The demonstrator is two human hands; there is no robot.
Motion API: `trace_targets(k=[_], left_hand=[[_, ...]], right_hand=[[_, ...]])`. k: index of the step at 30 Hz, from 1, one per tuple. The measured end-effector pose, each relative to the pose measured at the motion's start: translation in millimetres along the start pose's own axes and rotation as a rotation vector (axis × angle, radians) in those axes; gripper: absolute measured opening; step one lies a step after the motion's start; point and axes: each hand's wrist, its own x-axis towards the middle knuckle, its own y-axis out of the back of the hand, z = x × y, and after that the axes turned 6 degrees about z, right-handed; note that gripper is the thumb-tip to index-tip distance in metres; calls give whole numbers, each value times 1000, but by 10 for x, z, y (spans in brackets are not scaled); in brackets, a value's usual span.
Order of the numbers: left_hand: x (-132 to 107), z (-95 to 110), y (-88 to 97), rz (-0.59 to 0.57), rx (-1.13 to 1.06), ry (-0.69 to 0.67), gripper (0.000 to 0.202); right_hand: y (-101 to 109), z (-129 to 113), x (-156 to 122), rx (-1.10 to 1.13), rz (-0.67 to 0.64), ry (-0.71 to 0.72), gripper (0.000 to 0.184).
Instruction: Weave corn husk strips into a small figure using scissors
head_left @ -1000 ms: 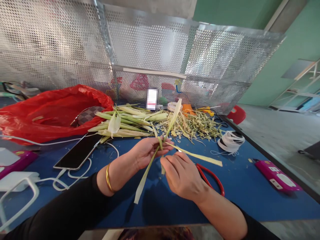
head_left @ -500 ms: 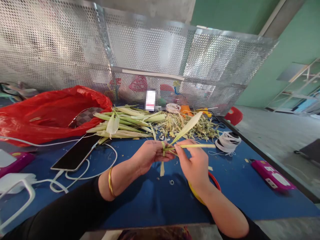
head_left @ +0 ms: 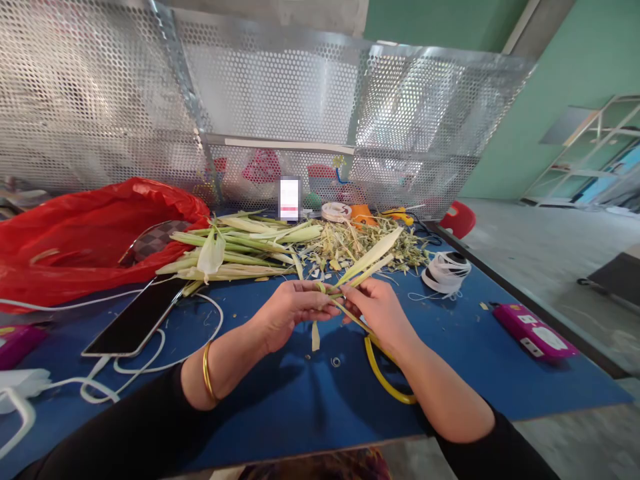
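Observation:
Both my hands meet over the blue table, pinching a folded pale green leaf strip. My left hand, a gold bangle on its wrist, grips the knotted part with closed fingers. My right hand pinches the strip's ends just to the right of it. Two leaf tips stick up and away to the right, and a short end hangs below my left fingers. A yellow-handled pair of scissors lies on the table under my right wrist.
A pile of green leaves and leaf trimmings lies behind my hands. A red plastic bag, a phone with white cable, white ribbon coil and pink case surround them. A perforated metal screen stands behind.
The long strip end that hung toward me has been pulled up and shortened. My right hand moved up beside the left, and the leaf tips now point up and to the right.

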Motion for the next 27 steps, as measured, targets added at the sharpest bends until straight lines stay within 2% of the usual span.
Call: trace_targets(k=[4, 8, 11, 13, 15, 17, 20, 22, 24, 27], left_hand=[[10, -52, -27, 97, 67, -52, 25], [9, -61, -48, 138, 82, -126, 25], [15, -47, -31, 160, 71, -114, 24], [26, -33, -6, 181, 43, -83, 21], [38, -20, 16, 205, 10, -48, 18], [42, -9, 24, 230, -10, -25, 16], [29, -3, 5, 252, -4, -5, 13], [13, -10, -20, 239, 18, -6, 14], [-3, -28, -43, 190, 62, 7, 15], [-20, -66, -64, 98, 135, 49, 18]], right_hand=[[-14, -20, 7, 91, -45, -58, 26], [-32, 5, 23, 210, -58, -177, 26], [-40, 32, 40, 272, -50, -228, 30], [-37, 23, 34, 204, -86, -211, 34], [-21, -12, -1, 23, -123, -114, 42], [1, -55, -61, -161, -84, 90, 47], [26, -79, -137, -277, 146, 470, 39], [26, -57, -137, -345, 295, 622, 29], [18, -20, -93, -426, 314, 638, 23], [8, 27, -7, -406, 131, 459, 26]])
